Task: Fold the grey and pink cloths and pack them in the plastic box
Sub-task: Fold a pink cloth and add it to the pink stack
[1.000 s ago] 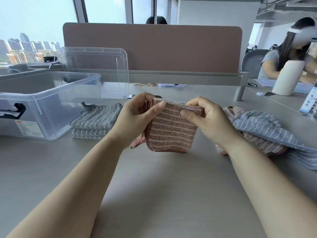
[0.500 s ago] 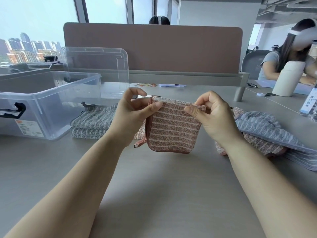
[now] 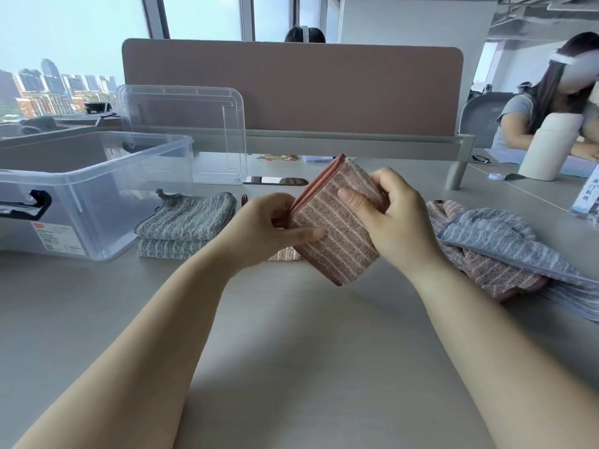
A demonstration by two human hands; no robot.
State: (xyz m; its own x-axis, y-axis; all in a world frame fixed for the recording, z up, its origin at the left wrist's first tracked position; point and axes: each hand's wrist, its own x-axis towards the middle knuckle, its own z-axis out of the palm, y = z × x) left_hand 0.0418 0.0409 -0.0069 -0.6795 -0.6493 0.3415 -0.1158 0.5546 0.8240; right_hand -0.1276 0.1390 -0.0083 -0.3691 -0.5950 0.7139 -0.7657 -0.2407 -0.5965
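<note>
At the left edge of the tabletop (image 3: 291, 335) stands the clear plastic box (image 3: 113, 205), open on top; its left part is cut off by the picture border. A clear lid (image 3: 181, 131) stands upright behind it, against the divider (image 3: 324, 89). Just right of the box two folded grey cloths (image 3: 188, 218) lie stacked.

Near the middle my left hand (image 3: 259, 228) pinches the folded pink cloth (image 3: 337, 228) at its lower left edge. The thumb lies on the striped front and the other fingers are hidden behind. The cloth is tilted, one corner up; whether its lowest corner touches the tabletop I cannot tell. A bit of pink fabric (image 3: 285, 254) shows under this hand, too hidden to identify.

My right hand (image 3: 395, 218) grips the cloth's upper right side, thumb on the front and fingers curled round it. Toward the right edge lies a loose pile (image 3: 492, 251) of grey and pink cloths, partly cut off.
</note>
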